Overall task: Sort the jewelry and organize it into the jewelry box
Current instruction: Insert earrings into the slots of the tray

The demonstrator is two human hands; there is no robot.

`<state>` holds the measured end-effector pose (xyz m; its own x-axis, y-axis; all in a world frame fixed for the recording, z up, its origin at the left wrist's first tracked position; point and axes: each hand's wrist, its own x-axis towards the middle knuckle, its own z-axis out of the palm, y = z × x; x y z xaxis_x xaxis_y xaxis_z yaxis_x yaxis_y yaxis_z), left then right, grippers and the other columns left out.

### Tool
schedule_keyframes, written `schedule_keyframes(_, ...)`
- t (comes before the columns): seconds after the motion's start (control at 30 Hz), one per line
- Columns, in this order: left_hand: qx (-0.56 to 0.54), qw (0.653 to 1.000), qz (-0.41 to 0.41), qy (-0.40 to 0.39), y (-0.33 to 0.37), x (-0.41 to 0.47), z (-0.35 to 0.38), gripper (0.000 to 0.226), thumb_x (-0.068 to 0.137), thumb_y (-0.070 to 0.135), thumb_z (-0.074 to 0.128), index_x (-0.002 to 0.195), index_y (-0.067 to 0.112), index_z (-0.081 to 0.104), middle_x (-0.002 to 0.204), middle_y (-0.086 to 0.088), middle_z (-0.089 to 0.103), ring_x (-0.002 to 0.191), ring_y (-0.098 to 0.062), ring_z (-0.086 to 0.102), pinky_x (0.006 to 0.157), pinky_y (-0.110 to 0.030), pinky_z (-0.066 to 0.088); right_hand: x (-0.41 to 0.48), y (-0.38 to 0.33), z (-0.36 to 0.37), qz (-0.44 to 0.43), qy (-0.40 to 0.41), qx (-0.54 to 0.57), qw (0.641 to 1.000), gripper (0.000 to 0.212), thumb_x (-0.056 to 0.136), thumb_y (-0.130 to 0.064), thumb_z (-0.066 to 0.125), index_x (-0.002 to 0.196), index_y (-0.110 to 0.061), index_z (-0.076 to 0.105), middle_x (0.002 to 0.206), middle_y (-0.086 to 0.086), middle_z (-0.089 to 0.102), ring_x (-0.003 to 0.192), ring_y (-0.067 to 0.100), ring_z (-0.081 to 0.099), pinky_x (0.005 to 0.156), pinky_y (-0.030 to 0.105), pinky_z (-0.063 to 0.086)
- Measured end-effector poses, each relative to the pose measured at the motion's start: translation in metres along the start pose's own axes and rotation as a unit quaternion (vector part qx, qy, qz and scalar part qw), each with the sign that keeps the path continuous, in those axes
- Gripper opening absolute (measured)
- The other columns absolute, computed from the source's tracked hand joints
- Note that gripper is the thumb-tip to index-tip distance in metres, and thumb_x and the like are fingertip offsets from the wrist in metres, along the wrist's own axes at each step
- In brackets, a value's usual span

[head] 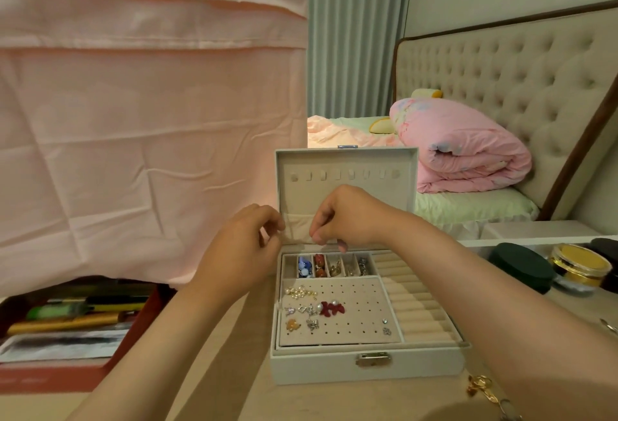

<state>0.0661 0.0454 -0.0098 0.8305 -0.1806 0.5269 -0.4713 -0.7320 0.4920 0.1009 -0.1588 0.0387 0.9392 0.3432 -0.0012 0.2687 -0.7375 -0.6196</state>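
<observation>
An open white jewelry box (pixel 368 368) stands on the table, its lid (pixel 346 166) upright with a row of hooks and a cloth pocket (pixel 297 226). Small back compartments hold blue beads (pixel 304 266), red beads (pixel 320 265) and metal pieces. Several earrings lie on the perforated earring panel (pixel 354 320); the ring rolls (pixel 414 300) are bare. My left hand (pixel 244 250) and my right hand (pixel 347 216) hover in front of the pocket. Both have curled fingertips that pinch what seems to be a very fine chain, barely visible. A gold chain bracelet (pixel 485 390) lies on the table at bottom right.
Round tins, one dark green (pixel 521 266) and one gold (pixel 580 263), sit at the right. A red tray with pens and papers (pixel 67 317) is low at the left under a hanging pink cloth (pixel 150 136). A bed with a rolled pink quilt (pixel 461 146) lies behind.
</observation>
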Motion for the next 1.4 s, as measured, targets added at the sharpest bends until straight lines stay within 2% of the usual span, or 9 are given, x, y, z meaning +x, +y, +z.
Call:
schedule_keyframes(0.1, -0.054, 0.992, -0.114, 0.004, -0.026, -0.015, -0.016, 0.012, 0.09, 0.019, 0.065, 0.084, 0.023, 0.056, 0.077, 0.007, 0.058, 0.064, -0.006, 0.05, 0.057, -0.017, 0.038, 0.013, -0.038, 0.026, -0.028, -0.039, -0.031, 0.998, 0.003, 0.085, -0.009, 0.079, 0.087, -0.011, 0.078, 0.058, -0.017, 0.068, 0.045, 0.008, 0.059, 0.061, 0.023, 0.056)
schedule_keyframes(0.2, -0.104, 0.976, -0.175, -0.077, -0.028, -0.017, -0.004, 0.012, 0.088, 0.02, 0.071, 0.092, 0.017, 0.061, 0.083, 0.004, 0.065, 0.073, -0.012, 0.059, 0.066, -0.02, 0.046, 0.019, -0.039, 0.033, -0.032, -0.056, -0.085, 0.994, 0.003, 0.085, -0.011, 0.078, 0.087, -0.014, 0.078, 0.07, -0.009, 0.072, 0.054, 0.012, 0.065, 0.057, 0.024, 0.055)
schedule_keyframes(0.5, -0.139, 0.966, -0.166, -0.138, -0.031, -0.017, -0.004, 0.015, 0.09, 0.011, 0.067, 0.092, 0.026, 0.067, 0.09, 0.006, 0.072, 0.083, -0.013, 0.067, 0.082, -0.026, 0.054, 0.02, -0.045, 0.041, -0.031, -0.086, -0.117, 0.989, 0.017, 0.085, -0.005, 0.076, 0.088, -0.021, 0.075, 0.071, -0.011, 0.068, 0.056, 0.012, 0.065, 0.048, 0.016, 0.048)
schedule_keyframes(0.67, -0.095, 0.974, -0.142, -0.149, -0.024, -0.017, -0.006, 0.011, 0.092, 0.017, 0.066, 0.095, 0.026, 0.071, 0.086, 0.013, 0.069, 0.071, 0.001, 0.057, 0.06, -0.006, 0.04, 0.015, -0.041, 0.038, -0.006, -0.074, -0.091, 0.993, 0.019, 0.087, -0.006, 0.075, 0.086, -0.024, 0.076, 0.083, 0.001, 0.074, 0.058, 0.015, 0.065, 0.063, 0.031, 0.061)
schedule_keyframes(0.77, -0.043, 0.983, -0.139, -0.109, -0.019, -0.015, -0.002, 0.011, 0.092, 0.018, 0.062, 0.098, 0.026, 0.066, 0.09, 0.012, 0.065, 0.078, -0.006, 0.058, 0.059, -0.01, 0.037, 0.012, -0.04, 0.035, -0.01, -0.052, -0.072, 0.996, 0.014, 0.086, -0.005, 0.077, 0.088, -0.019, 0.077, 0.07, -0.005, 0.072, 0.054, 0.012, 0.063, 0.055, 0.021, 0.055)
schedule_keyframes(0.9, -0.036, 0.996, -0.069, 0.048, -0.004, -0.013, -0.005, 0.013, 0.087, 0.01, 0.058, 0.089, 0.022, 0.054, 0.088, 0.007, 0.054, 0.074, -0.005, 0.05, 0.06, -0.015, 0.037, 0.007, -0.034, 0.013, -0.02, -0.01, -0.052, 0.998, 0.012, 0.08, -0.006, 0.083, 0.089, -0.014, 0.08, 0.065, -0.012, 0.071, 0.048, 0.01, 0.061, 0.058, 0.021, 0.053)
schedule_keyframes(0.97, -0.036, 0.997, 0.0, 0.068, 0.007, -0.012, -0.01, 0.014, 0.085, 0.007, 0.058, 0.088, 0.021, 0.055, 0.085, 0.009, 0.051, 0.077, -0.004, 0.05, 0.064, -0.016, 0.04, 0.003, -0.028, 0.001, -0.021, -0.001, -0.05, 0.999, 0.011, 0.08, -0.009, 0.084, 0.088, -0.015, 0.08, 0.064, -0.016, 0.07, 0.047, 0.009, 0.061, 0.06, 0.021, 0.053)
schedule_keyframes(1.17, 0.058, 0.991, 0.105, -0.062, 0.019, 0.002, 0.003, 0.022, 0.095, 0.013, 0.057, 0.109, 0.026, 0.07, 0.1, 0.011, 0.059, 0.093, -0.007, 0.054, 0.08, -0.025, 0.048, -0.009, -0.007, -0.015, -0.005, 0.028, -0.014, 0.999, 0.01, 0.085, -0.008, 0.078, 0.084, -0.018, 0.077, 0.079, -0.006, 0.074, 0.055, 0.014, 0.07, 0.057, 0.021, 0.051)
schedule_keyframes(1.4, 0.146, 0.958, 0.151, -0.196, 0.027, 0.019, 0.029, 0.022, 0.097, 0.032, 0.057, 0.111, 0.038, 0.073, 0.107, 0.008, 0.065, 0.104, -0.015, 0.055, 0.088, -0.033, 0.047, -0.021, 0.014, -0.007, 0.074, 0.043, 0.161, 0.983, 0.004, 0.093, -0.007, 0.068, 0.094, -0.008, 0.071, 0.097, 0.016, 0.075, 0.077, 0.021, 0.077, 0.045, 0.026, 0.052)
